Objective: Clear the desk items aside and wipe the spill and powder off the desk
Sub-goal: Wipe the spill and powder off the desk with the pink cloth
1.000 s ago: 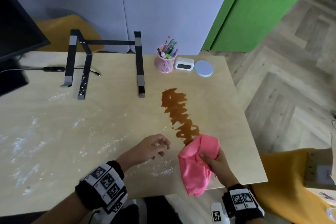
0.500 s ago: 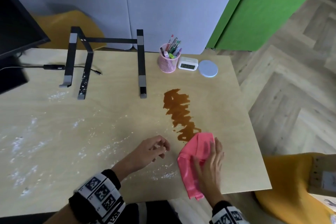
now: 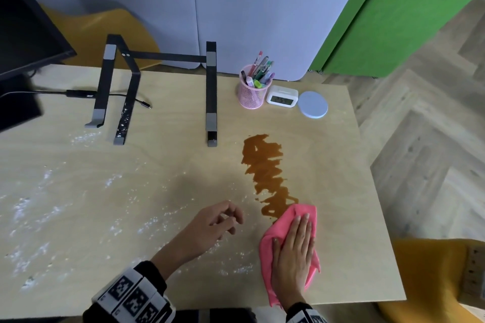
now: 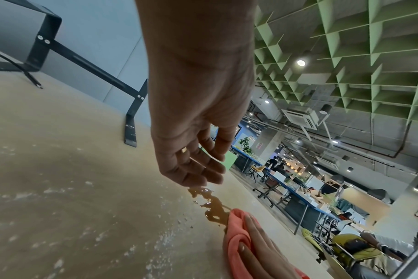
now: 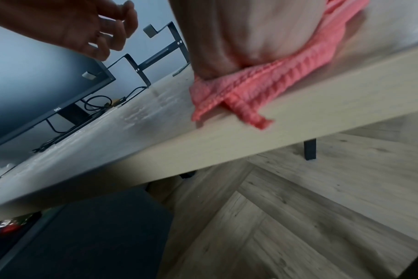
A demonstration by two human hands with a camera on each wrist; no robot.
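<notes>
The right hand (image 3: pixel 295 252) lies flat on the pink cloth (image 3: pixel 286 220), fingers straight and together, and it presses the cloth on the desk (image 3: pixel 341 191) near the front edge. The front edge of the cloth touches the near end of the brown spill (image 3: pixel 265 165). The rest of the spill runs away from the hand toward the pen cup (image 3: pixel 253 93), the clock (image 3: pixel 282 97) and the round disc (image 3: pixel 312 105) at the back of the desk.

The left hand (image 3: pixel 217 223) hovers just left of the cloth, fingers loosely curled, and it holds nothing. White powder (image 3: pixel 34 207) lies scattered under it and far to the left.

I think several things can go wrong. If the cloth is pushed fast along the spill, it may drive the liquid forward to the stand (image 3: pixel 210 92) or the pen cup instead of absorbing it. The cloth is bunched, so a small part only meets the desk, and streaks may stay. A corner of the cloth hangs over the desk edge, as the right wrist view shows, so liquid may drip on the floor. If the wet cloth goes next into the powder, it can make paste. The loose left hand may also touch the powder or the spill.
</notes>
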